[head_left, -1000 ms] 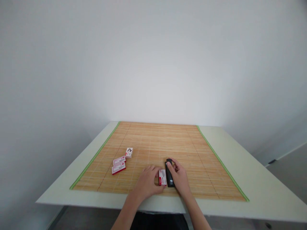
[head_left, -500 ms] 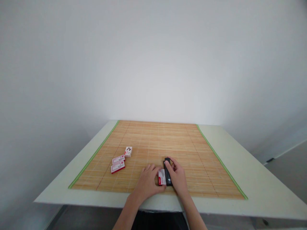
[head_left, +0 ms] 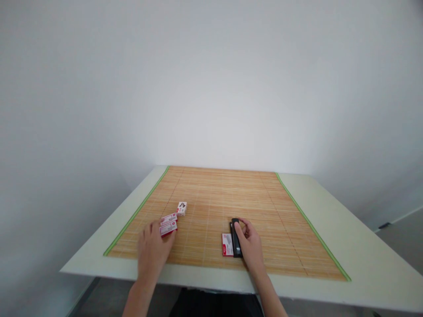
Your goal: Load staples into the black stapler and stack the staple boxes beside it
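Observation:
My right hand point(head_left: 251, 246) grips a black stapler point(head_left: 236, 240), thumb on its top and fingers along its far right side. Against the stapler's left side lies a flat red-and-white box point(head_left: 227, 245). To the left, my left hand point(head_left: 153, 248) reaches around the nearer of two red-and-white staple boxes point(head_left: 168, 228), its thumb and fingers apart at the box's edges. Just behind it, the second red-and-white box point(head_left: 169, 218) is partly covered by the fingertips. A small white box with a dark picture point(head_left: 181, 208) stands beyond them.
A bamboo mat point(head_left: 214, 189) with green edging point(head_left: 297, 211) covers the middle of a white table point(head_left: 350, 246). A plain white wall point(head_left: 218, 88) rises behind the table's far edge. The table's front edge runs close to my body.
My left hand has left the flat box beside the stapler and moved left to the two red-and-white boxes. My right hand stays on the stapler. The view has shifted slightly.

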`<state>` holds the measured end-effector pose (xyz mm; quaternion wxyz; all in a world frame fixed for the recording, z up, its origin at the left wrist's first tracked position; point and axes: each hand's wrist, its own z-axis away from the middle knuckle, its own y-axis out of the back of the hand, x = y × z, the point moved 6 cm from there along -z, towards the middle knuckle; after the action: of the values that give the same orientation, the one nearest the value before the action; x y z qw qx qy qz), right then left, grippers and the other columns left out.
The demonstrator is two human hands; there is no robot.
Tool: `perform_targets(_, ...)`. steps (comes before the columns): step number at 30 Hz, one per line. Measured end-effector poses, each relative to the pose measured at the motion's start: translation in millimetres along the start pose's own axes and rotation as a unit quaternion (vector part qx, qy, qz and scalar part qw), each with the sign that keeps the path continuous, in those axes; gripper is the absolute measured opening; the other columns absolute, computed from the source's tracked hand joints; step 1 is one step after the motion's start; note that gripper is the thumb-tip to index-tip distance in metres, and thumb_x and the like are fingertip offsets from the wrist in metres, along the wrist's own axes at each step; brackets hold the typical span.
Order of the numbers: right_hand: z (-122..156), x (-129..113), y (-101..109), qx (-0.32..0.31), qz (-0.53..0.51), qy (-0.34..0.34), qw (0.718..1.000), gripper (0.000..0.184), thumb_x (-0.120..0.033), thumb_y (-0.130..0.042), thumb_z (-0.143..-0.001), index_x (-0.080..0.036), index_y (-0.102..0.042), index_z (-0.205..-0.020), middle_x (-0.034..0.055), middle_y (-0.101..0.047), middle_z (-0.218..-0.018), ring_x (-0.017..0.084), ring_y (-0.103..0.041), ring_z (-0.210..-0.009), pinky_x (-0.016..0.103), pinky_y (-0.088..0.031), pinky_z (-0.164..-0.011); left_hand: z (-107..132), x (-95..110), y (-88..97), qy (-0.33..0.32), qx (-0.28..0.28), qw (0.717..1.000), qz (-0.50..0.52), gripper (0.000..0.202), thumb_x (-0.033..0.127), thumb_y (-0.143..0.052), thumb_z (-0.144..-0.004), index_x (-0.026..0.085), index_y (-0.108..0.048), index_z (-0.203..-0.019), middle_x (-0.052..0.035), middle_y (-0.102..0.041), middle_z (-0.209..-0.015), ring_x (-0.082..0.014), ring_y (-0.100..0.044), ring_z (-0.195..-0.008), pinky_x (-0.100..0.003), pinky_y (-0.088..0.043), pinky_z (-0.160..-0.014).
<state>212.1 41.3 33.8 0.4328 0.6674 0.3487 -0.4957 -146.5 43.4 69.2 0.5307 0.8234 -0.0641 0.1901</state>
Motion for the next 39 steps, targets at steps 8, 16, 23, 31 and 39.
perform_targets(8, 0, 2, -1, -0.010, 0.001, 0.000, 1.000, 0.059, -0.068, -0.056, -0.091, -0.019, -0.069, -0.121, -0.0023, -0.050, -0.065, 0.018, -0.048, -0.060, 0.029, -0.040, -0.055, 23, -12, -15.5, 0.007, -0.118, 0.992, 0.049, 0.058, 0.055, -0.064, -0.085, 0.023, -0.054, -0.133, -0.0068, -0.069, -0.103, -0.0310, -0.066, -0.097, -0.042, -0.047, -0.088)
perform_targets(16, -1, 7, -2, -0.010, 0.001, 0.004, 1.000, 0.058, -0.066, -0.058, -0.090, -0.019, -0.069, -0.122, -0.0029, -0.049, -0.066, 0.017, -0.048, -0.060, 0.029, -0.042, -0.057, 17, 16, -27.3, -0.089, -0.231, 0.956, 0.157, 0.064, 0.045, -0.073, -0.080, 0.026, -0.056, -0.138, -0.0045, -0.069, -0.110, -0.0270, -0.065, -0.103, -0.039, -0.048, -0.093)
perform_targets(23, -2, 4, -2, -0.018, -0.005, 0.007, 1.000, 0.055, -0.065, -0.060, -0.090, -0.020, -0.070, -0.120, -0.0036, -0.048, -0.065, 0.017, -0.048, -0.060, 0.029, -0.041, -0.056, 23, 74, -29.6, -0.151, -0.239, 0.929, 0.239, 0.053, 0.041, -0.080, -0.074, 0.027, -0.060, -0.120, -0.0058, -0.063, -0.121, -0.0276, -0.060, -0.112, -0.039, -0.048, -0.098)
perform_targets(31, -1, 2, -1, -0.019, -0.004, 0.014, 1.000, 0.053, -0.062, -0.061, -0.091, -0.019, -0.070, -0.120, -0.0034, -0.049, -0.065, 0.017, -0.050, -0.061, 0.028, -0.042, -0.058, 39, 148, -44.0, -0.239, -0.256, 0.898, 0.265, 0.056, 0.031, -0.087, -0.063, 0.027, -0.062, -0.113, -0.0056, -0.063, -0.115, -0.0294, -0.058, -0.109, -0.040, -0.046, -0.096)
perform_targets(39, -3, 6, -4, -0.015, 0.002, 0.018, 1.000, 0.053, -0.063, -0.061, -0.091, -0.018, -0.071, -0.117, -0.0040, -0.049, -0.064, 0.017, -0.050, -0.060, 0.029, -0.041, -0.058, 39, 159, -50.4, -0.265, -0.266, 0.884, 0.278, 0.058, 0.029, -0.088, -0.063, 0.026, -0.061, -0.115, -0.0049, -0.064, -0.115, -0.0288, -0.057, -0.109, -0.040, -0.044, -0.097)
